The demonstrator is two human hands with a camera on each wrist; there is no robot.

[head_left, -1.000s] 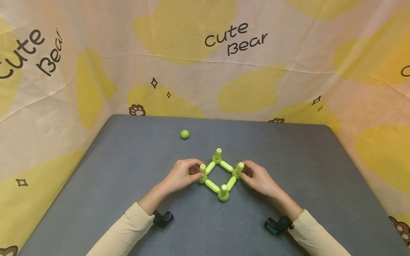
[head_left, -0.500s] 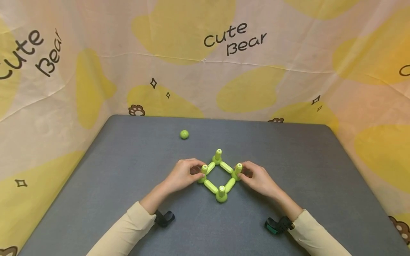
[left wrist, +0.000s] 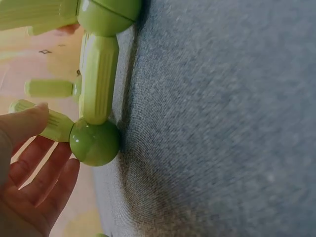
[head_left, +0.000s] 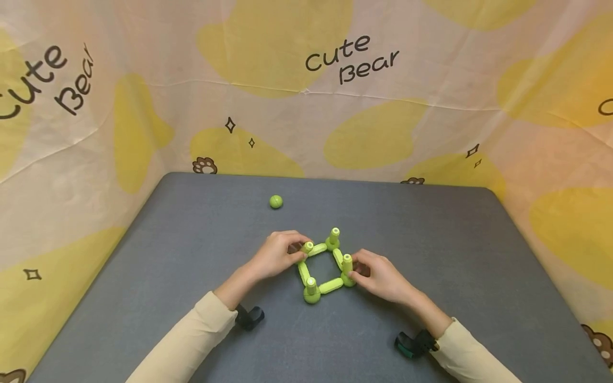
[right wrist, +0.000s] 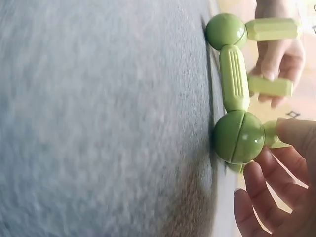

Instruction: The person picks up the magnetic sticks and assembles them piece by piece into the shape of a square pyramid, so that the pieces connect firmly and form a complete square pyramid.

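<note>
On the grey table a square frame of light green rods (head_left: 331,285) joins green balls (head_left: 312,296) at its corners, and an upright rod rises from each ball. My left hand (head_left: 278,255) pinches the upright rod (left wrist: 57,126) at the left corner between thumb and fingers. At the right corner my right hand (head_left: 383,276) grips another upright rod (head_left: 347,263). The near upright rod (head_left: 311,285) and the far one (head_left: 334,235) stand untouched by either hand. In the right wrist view, the fingers partly cover the rod they hold.
A single loose green ball (head_left: 275,201) lies beyond the frame, toward the back of the table (head_left: 215,213). Patterned cloth walls (head_left: 287,133) stand along the back and both sides. A black wrist device (head_left: 416,344) is strapped to each forearm.
The frame has turned clockwise as I see it: its near corner swung left and its far corner right. My left hand moved slightly away from me, my right hand slightly nearer. Both kept hold.
</note>
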